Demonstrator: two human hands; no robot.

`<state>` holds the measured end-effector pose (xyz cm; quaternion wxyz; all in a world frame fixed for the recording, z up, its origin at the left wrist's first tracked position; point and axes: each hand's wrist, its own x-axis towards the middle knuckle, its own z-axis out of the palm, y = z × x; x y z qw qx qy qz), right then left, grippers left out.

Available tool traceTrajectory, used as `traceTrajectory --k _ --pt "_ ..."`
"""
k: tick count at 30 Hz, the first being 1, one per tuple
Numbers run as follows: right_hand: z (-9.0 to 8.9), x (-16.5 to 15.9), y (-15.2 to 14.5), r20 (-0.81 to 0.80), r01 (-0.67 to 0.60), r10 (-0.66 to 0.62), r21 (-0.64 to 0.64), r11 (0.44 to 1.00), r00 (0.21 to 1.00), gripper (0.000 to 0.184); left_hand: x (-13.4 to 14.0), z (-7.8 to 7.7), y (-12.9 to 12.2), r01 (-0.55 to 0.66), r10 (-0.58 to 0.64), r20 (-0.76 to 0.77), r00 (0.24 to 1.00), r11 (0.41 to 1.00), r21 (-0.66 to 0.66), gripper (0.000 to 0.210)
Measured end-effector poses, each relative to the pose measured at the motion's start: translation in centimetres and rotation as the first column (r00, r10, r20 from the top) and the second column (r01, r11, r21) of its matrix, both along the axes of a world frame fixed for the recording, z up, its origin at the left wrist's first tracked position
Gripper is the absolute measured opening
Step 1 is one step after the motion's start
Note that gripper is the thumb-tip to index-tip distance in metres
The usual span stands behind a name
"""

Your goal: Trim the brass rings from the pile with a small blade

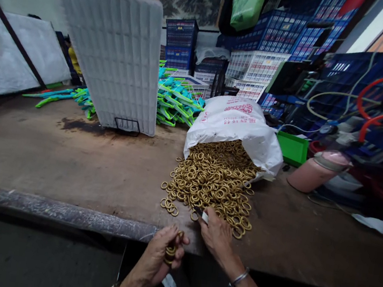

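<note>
My left hand (162, 256) is closed around several gold-coloured rings (170, 252), just in front of the table edge. Gripped in my right hand (218, 236) is a small slim tool (202, 215), dark at the tip with a pale part near the fingers; its kind I cannot make out. The tip is at the near edge of a heap of gold rings (213, 175). These rings spill across the brown table from the mouth of a white woven sack (236, 121) with red print, which lies on its side.
A grey-white ribbed panel (118, 56) stands upright in a black wire holder (127, 126). Behind it lie green and blue plastic pieces (178, 98). A pink bottle (319, 171), a green tray (291, 149) and orange hoses (375, 94) are on the right. Stacked crates (256, 69) fill the back.
</note>
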<state>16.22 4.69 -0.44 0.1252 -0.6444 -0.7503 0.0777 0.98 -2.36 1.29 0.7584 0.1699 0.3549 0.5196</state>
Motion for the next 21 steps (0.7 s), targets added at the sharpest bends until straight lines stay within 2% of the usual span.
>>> traceTrajectory --k 7,13,17,21 --pt "-0.1 -1.4 0.5 0.075 0.044 -0.042 -0.019 0.999 0.996 0.006 -0.7 -0.6 0.3 0.007 -0.004 0.090 0.996 0.999 -0.032 0.025" --pt "-0.6 -0.7 0.8 -0.059 -0.017 0.021 0.061 0.998 0.998 0.011 -0.7 -1.1 0.9 -0.008 0.022 0.154 0.988 0.996 -0.086 0.028" --pt "-0.3 -0.2 0.5 -0.260 -0.119 0.120 0.020 0.993 0.958 0.016 -0.5 -0.7 1.6 -0.032 0.032 -0.001 0.999 0.998 -0.051 0.029" --pt "1.0 -0.3 -0.6 -0.420 -0.239 0.228 0.025 0.971 0.878 0.014 0.0 -0.6 2.3 -0.070 0.071 -0.230 0.971 0.997 0.015 0.031"
